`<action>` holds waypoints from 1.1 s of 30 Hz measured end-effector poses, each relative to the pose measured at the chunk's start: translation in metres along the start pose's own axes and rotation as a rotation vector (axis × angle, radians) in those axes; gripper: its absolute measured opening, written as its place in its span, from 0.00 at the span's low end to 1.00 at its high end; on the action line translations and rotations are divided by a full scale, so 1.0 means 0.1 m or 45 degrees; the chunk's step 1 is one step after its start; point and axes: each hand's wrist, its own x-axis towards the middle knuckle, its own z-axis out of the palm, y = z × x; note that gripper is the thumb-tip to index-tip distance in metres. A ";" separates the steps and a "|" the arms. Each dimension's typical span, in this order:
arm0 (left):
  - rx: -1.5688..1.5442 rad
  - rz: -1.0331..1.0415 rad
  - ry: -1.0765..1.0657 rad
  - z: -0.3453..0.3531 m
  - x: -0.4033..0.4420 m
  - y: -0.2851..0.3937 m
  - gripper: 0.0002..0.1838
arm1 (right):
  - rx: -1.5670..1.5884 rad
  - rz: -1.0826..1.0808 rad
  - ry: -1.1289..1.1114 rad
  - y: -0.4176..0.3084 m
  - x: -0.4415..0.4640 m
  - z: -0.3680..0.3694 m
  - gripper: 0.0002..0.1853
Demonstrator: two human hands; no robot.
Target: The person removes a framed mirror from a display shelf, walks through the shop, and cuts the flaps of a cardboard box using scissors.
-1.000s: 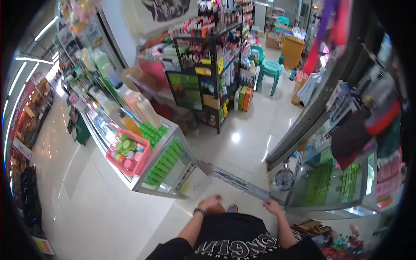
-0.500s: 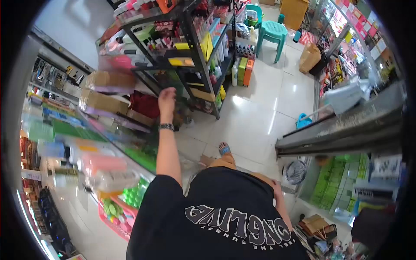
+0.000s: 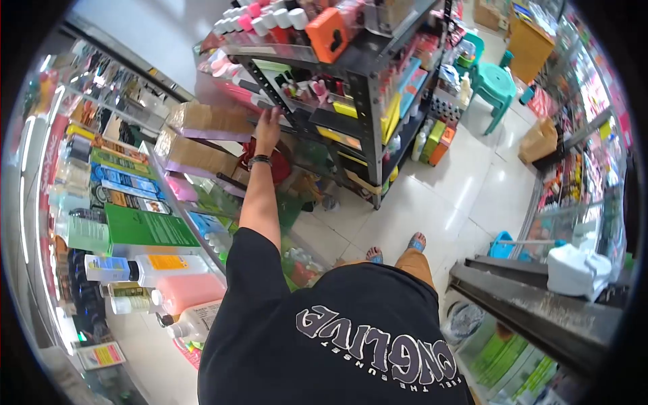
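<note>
My left hand (image 3: 268, 132) is raised beside the black metal shelf rack (image 3: 372, 125), its fingers apart and nothing visible between them. It overlaps the rack's near left side in the view, next to pink packages (image 3: 233, 75) and in front of a dark red bag (image 3: 275, 167). Whether the fingertips touch anything is unclear. Just left of the hand are cardboard boxes (image 3: 196, 154) with purplish edges. White-capped bottles (image 3: 273, 21) and an orange box (image 3: 327, 35) stand on the rack's upper level. My right hand is out of view.
Along my left runs a counter with a green box (image 3: 145, 227) and a pink bottle (image 3: 189, 291). A green stool (image 3: 495, 86) and a paper bag (image 3: 538, 140) stand farther inside. Dark metal door framing (image 3: 533, 307) is at the right, near a blue basin (image 3: 501, 246).
The view has moved farther into the shop, nearer the rack. My left hand has risen from waist level and reached forward. My right hand has left the view. Both feet now show.
</note>
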 end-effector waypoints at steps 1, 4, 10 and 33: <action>0.022 -0.009 0.018 0.04 0.00 -0.04 0.21 | 0.003 -0.023 -0.019 -0.18 0.10 -0.04 0.14; 0.099 -0.045 0.106 0.04 0.14 -0.19 0.19 | 0.113 -0.092 -0.080 -0.82 0.39 -0.17 0.13; -0.014 0.001 0.161 0.09 0.07 -0.18 0.15 | 0.455 -0.099 -0.228 -1.81 0.62 -0.39 0.12; 0.136 0.294 0.280 -0.21 0.14 0.36 0.06 | -0.252 -0.300 -0.131 -1.87 -0.07 -0.26 0.18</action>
